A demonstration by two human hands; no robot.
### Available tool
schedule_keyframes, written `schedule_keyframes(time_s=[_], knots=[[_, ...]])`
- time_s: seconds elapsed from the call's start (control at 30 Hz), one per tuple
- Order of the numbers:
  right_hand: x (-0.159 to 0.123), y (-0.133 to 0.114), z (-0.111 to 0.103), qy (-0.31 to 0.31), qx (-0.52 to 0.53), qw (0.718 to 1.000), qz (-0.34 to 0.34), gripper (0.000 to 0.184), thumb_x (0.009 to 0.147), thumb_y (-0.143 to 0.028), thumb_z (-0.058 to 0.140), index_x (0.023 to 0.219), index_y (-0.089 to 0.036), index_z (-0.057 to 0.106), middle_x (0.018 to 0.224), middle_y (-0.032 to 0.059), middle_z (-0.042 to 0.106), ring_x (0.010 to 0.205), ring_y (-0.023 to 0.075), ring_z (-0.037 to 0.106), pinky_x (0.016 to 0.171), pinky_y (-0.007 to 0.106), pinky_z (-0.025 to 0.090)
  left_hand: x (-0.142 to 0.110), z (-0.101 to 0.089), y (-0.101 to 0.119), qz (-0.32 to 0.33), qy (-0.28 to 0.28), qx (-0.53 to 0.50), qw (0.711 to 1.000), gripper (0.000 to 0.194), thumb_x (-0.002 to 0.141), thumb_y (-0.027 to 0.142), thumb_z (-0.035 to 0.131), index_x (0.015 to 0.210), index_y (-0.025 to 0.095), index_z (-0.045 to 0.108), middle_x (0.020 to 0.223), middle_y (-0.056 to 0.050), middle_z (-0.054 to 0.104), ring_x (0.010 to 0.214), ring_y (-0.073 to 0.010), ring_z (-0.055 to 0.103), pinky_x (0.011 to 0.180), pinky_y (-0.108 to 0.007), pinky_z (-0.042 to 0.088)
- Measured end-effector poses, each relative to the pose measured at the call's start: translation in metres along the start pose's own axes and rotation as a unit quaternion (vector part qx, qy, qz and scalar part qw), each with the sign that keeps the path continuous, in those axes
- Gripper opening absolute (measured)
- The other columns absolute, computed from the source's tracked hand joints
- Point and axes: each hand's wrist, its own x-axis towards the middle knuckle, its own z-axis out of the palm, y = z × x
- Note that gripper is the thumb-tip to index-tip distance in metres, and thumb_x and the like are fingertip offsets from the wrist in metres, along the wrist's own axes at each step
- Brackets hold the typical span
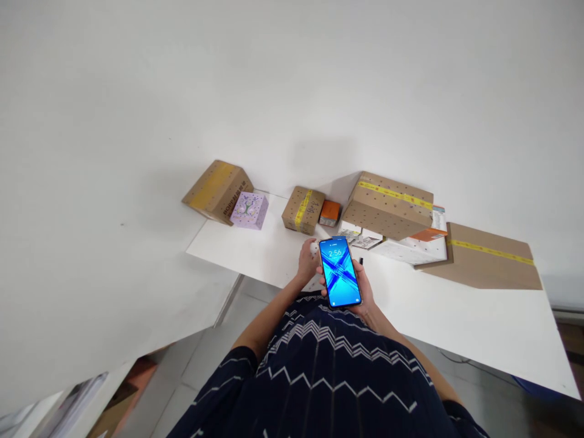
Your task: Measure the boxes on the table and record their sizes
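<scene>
A smartphone (340, 277) with a lit blue lock screen showing 2:56 rests upright in my right hand (362, 286), whose fingers wrap round its back and both edges. Just left of the phone, my left hand (307, 263) is closed on a small white rounded thing (314, 248). Its kind is hard to make out, and the phone and fingers hide part of it. Beyond my hands on the white table (241, 249) stand a taped brown carton (302, 210) and a small orange box (330, 213).
At the left a brown carton (219, 188) stands behind a purple box (249, 210). To the right, a large spotted carton (390, 204) sits on white boxes (415, 249). A flat brown carton (495, 255) lies at the far right. Behind is a white wall (292, 79).
</scene>
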Motion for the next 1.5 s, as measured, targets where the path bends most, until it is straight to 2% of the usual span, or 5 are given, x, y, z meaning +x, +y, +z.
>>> schedule_keyframes(time_s=[0.57, 0.87, 1.0, 1.23, 1.5], knots=[[-0.034, -0.027, -0.059, 0.282, -0.113, 0.923, -0.234, 0.051, 0.078, -0.055, 0.046, 0.113, -0.02, 0.058, 0.108, 0.0088, 0.067, 0.088, 0.0243, 0.065, 0.069, 0.038, 0.054, 0.005, -0.049, -0.028, 0.05, -0.232, -0.045, 0.97, 0.112, 0.047, 0.037, 0.085, 0.141, 0.018, 0.028, 0.131, -0.015, 0.047, 0.12, -0.0281, 0.048, 0.101, -0.044, 0.04], [-0.038, -0.015, -0.164, 0.576, -0.627, 0.524, -0.032, 0.065, 0.08, -0.05, 0.046, 0.138, -0.02, 0.039, 0.123, 0.0162, 0.051, 0.116, 0.0355, 0.046, 0.092, 0.047, 0.038, 0.004, -0.045, -0.013, -0.006, -0.24, -0.053, 0.969, 0.08, 0.056, 0.021, 0.077, 0.125, 0.019, 0.037, 0.121, -0.012, 0.05, 0.111, -0.0244, 0.052, 0.091, -0.04, 0.048], [-0.03, -0.002, -0.184, 0.572, -0.694, 0.436, -0.003, 0.063, 0.084, -0.044, 0.043, 0.142, -0.021, 0.033, 0.133, 0.0161, 0.043, 0.118, 0.0356, 0.044, 0.094, 0.05, 0.036, 0.002, -0.067, 0.003, -0.029, -0.201, -0.068, 0.977, 0.075, 0.055, 0.025, 0.08, 0.12, 0.022, 0.043, 0.121, -0.012, 0.052, 0.112, -0.026, 0.052, 0.079, -0.034, 0.054], [-0.028, 0.005, -0.204, 0.567, -0.714, 0.411, -0.012, 0.067, 0.083, -0.05, 0.042, 0.142, -0.02, 0.032, 0.136, 0.014, 0.041, 0.118, 0.0351, 0.042, 0.095, 0.049, 0.037, 0.044, -0.129, 0.049, 0.06, -0.046, -0.111, 0.991, 0.079, 0.052, 0.034, 0.083, 0.121, 0.024, 0.045, 0.118, -0.007, 0.056, 0.106, -0.0251, 0.057, 0.081, -0.036, 0.053], [-0.03, 0.011, -0.219, 0.555, -0.724, 0.408, -0.031, 0.069, 0.083, -0.056, 0.04, 0.142, -0.022, 0.031, 0.138, 0.0138, 0.039, 0.12, 0.0365, 0.039, 0.095, 0.05, 0.037, 0.139, -0.092, 0.063, 0.076, 0.153, -0.114, 0.979, 0.08, 0.057, 0.031, 0.082, 0.127, 0.024, 0.043, 0.128, -0.011, 0.05, 0.115, -0.0244, 0.052, 0.095, -0.039, 0.045]])
